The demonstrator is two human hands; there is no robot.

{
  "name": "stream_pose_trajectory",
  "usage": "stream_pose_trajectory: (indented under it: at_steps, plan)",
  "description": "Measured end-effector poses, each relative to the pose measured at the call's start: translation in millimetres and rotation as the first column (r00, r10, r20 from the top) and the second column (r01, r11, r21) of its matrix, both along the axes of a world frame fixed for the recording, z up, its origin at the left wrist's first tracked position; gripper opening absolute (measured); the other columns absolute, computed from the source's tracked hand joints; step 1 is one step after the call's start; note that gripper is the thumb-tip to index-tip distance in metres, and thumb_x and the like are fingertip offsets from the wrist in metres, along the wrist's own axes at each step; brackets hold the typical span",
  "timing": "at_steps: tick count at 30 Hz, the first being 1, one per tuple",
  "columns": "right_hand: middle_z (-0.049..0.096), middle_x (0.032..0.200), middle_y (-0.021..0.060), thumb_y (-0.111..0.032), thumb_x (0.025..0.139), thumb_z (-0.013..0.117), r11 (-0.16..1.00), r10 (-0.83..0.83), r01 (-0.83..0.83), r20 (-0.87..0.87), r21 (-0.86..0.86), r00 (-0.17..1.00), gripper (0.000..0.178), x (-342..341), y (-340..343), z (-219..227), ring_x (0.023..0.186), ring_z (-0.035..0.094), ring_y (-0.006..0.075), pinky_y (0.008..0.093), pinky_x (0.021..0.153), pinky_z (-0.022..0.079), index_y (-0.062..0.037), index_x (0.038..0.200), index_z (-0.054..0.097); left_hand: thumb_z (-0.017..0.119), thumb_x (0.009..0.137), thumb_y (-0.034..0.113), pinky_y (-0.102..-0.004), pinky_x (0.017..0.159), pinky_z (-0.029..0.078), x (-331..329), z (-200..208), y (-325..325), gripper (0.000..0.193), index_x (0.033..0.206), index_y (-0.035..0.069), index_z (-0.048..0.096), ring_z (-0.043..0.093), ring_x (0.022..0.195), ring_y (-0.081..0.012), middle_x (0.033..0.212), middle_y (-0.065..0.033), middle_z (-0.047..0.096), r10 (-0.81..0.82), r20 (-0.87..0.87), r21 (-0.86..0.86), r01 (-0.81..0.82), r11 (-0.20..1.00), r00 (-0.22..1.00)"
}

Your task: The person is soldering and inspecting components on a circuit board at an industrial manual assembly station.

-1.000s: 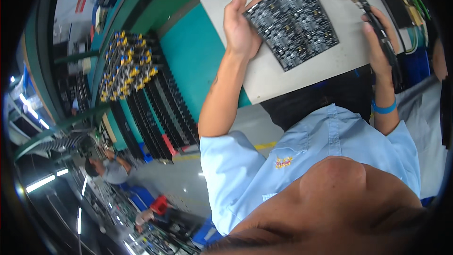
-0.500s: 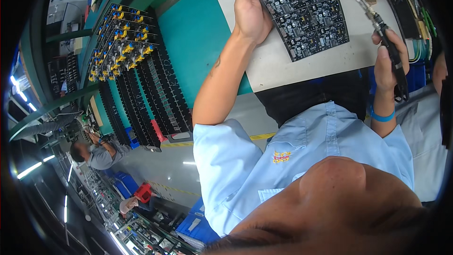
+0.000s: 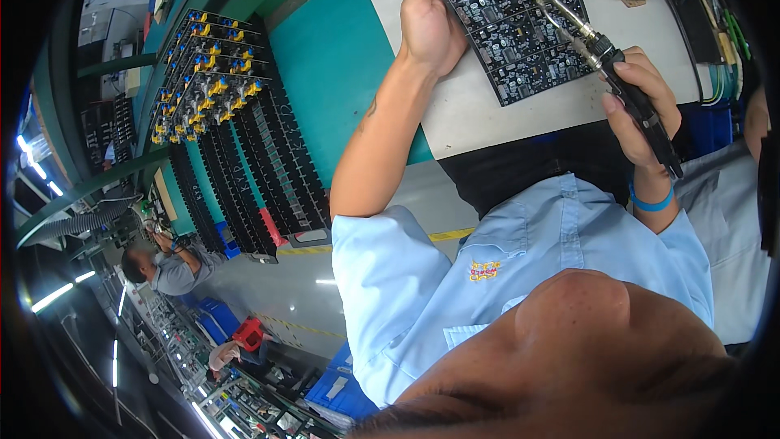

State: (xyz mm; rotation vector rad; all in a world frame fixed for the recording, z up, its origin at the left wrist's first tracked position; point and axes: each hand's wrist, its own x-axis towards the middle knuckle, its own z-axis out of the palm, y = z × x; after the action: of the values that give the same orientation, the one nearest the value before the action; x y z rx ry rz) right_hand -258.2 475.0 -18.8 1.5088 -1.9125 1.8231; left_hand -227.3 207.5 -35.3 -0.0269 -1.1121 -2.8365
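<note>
Circuit board [image 3: 520, 24] in left hand [image 3: 431, 24] grip, soldering iron [image 3: 609, 65] clasped in right hand [image 3: 638, 106].

A teal workbench [image 3: 341, 57] runs left of the fingers, topped with a pale grey mat [image 3: 487, 114]. Further left, black racks [image 3: 244, 162] stand in rows, some loaded with yellow-and-blue parts [image 3: 203, 73]. Below them spreads a shiny grey floor [image 3: 268, 293] crossed by a yellow line [image 3: 451, 234]. Ceiling strip lights [image 3: 50, 297] glow at far lower left, above blue bins [image 3: 213, 317].
</note>
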Motion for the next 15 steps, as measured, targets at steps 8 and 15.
stream_pose_trajectory:
  at_steps: [8, 15]
  plan:
    - [0.063, 0.101, 0.0166, 0.009, 0.075, 0.066, 0.995, -0.096, 0.097, 0.070, -0.014, 0.993, 0.044, -1.3, 6.0, -1.7, 0.082, 0.057, 0.0224, 0.0295, 0.074, 0.046, 0.0042, 0.118, 0.061, 0.034, 0.095, 0.019, -0.0422, 0.104, 0.044, -0.3, -2.6, -1.7, 0.048, 0.139, 0.002, 0.038, 0.058, 0.120, -0.0346, 0.134, -0.0245, 0.058, -0.026, -0.027, 0.038, 0.027, 0.999, 0.999]
    - [0.064, 0.106, 0.0176, 0.009, 0.078, 0.068, 0.972, -0.235, 0.236, 0.121, 0.004, 0.964, 0.044, -4.1, 14.5, -7.8, 0.088, 0.064, 0.0231, 0.0288, 0.079, 0.049, 0.0038, 0.121, 0.061, 0.036, 0.093, 0.018, -0.0411, 0.103, 0.044, -1.5, -1.7, -1.3, 0.048, 0.139, 0.002, 0.038, 0.059, 0.118, -0.0340, 0.133, -0.0243, 0.059, -0.018, -0.001, 0.006, 0.018, 1.000, 1.000]
